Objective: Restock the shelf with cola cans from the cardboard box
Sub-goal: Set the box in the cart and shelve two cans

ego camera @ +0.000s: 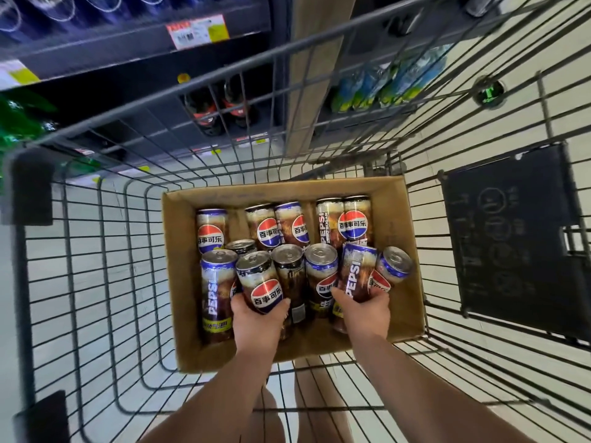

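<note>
Gripping one cola can (260, 284) each, both hands (257, 318) reach into the cardboard box (179, 282).

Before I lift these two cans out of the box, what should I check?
1. Left grip on the brown-and-blue Pepsi cola can: ok, fingers wrap its lower half.
2. Right grip on the second Pepsi can: ok, held low.
3. Held cans free of neighbours in the brown cardboard box: cannot tell.
4. Straight path to the dark store shelf: not ok, the grey wire cart wall stands between; lift over.
5. Free shelf slot: cannot tell, blurred.
</note>
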`<act>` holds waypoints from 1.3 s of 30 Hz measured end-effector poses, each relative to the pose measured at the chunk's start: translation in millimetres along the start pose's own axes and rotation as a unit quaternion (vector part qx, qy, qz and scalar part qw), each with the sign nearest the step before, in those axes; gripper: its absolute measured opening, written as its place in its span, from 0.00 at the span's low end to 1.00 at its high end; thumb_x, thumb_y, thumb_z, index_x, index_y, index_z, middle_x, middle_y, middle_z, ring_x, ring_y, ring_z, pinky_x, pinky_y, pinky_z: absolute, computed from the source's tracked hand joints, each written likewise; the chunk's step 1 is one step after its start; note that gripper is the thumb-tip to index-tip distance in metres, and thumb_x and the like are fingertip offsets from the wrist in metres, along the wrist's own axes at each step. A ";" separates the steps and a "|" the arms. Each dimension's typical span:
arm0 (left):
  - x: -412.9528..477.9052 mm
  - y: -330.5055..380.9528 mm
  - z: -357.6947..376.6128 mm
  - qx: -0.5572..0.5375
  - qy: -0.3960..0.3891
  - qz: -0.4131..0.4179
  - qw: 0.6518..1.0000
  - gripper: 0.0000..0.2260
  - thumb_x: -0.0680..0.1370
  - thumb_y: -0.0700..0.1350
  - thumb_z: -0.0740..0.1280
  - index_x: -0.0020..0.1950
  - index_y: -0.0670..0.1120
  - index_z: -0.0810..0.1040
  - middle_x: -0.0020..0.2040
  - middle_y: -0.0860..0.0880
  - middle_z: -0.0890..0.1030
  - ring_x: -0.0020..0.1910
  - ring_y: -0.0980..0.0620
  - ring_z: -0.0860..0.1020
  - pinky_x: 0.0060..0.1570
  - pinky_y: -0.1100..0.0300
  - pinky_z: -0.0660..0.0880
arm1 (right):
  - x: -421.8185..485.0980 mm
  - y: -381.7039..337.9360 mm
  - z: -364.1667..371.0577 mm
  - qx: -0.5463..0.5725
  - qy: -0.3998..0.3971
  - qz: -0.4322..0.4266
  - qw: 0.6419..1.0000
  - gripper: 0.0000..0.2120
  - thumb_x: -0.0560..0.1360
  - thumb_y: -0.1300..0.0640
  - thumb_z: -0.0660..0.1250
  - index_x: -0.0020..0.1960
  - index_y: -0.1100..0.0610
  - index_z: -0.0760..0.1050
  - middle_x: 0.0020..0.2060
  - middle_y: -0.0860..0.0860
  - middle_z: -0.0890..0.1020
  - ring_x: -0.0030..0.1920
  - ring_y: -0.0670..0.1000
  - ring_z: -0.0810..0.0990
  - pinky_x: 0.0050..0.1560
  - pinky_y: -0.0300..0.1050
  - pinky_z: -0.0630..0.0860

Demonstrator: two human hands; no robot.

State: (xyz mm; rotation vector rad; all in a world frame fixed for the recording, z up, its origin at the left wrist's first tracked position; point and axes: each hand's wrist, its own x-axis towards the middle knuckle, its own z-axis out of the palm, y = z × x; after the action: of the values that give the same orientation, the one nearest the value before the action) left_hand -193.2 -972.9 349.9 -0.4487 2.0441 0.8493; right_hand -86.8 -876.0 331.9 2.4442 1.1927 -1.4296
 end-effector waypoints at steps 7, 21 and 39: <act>-13.0 9.7 -18.2 -0.029 -0.074 -0.001 0.997 0.30 0.69 0.41 0.74 0.67 0.47 0.64 0.51 0.50 0.75 0.49 0.52 0.74 0.51 0.57 0.70 | -10.8 -9.7 -22.2 0.066 -0.134 0.007 0.989 0.29 0.68 0.55 0.74 0.65 0.50 0.67 0.56 0.53 0.78 0.55 0.56 0.77 0.47 0.55 0.80; -154.8 93.6 -163.6 -0.176 -0.081 0.183 0.964 0.14 0.69 0.41 0.73 0.50 0.52 0.74 0.36 0.57 0.84 0.38 0.61 0.78 0.34 0.69 0.71 | -187.3 -124.2 -118.1 0.020 -0.299 -0.255 0.919 0.13 0.70 0.59 0.72 0.47 0.46 0.71 0.45 0.47 0.81 0.48 0.49 0.80 0.46 0.47 0.78; -279.2 -51.9 -461.9 -0.450 0.108 0.287 0.839 0.30 0.46 0.46 0.75 0.47 0.45 0.75 0.40 0.39 0.82 0.42 0.39 0.80 0.51 0.43 0.76 | -525.0 -64.1 -19.4 -0.021 -0.476 -0.455 0.752 0.14 0.66 0.64 0.75 0.48 0.55 0.78 0.38 0.54 0.84 0.39 0.56 0.81 0.38 0.49 0.77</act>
State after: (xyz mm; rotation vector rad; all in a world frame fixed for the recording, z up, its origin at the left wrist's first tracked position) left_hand -270.2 -1336.4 744.8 -0.4305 1.8740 2.2486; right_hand -254.5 -1130.3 764.7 0.6193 2.0135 -2.2876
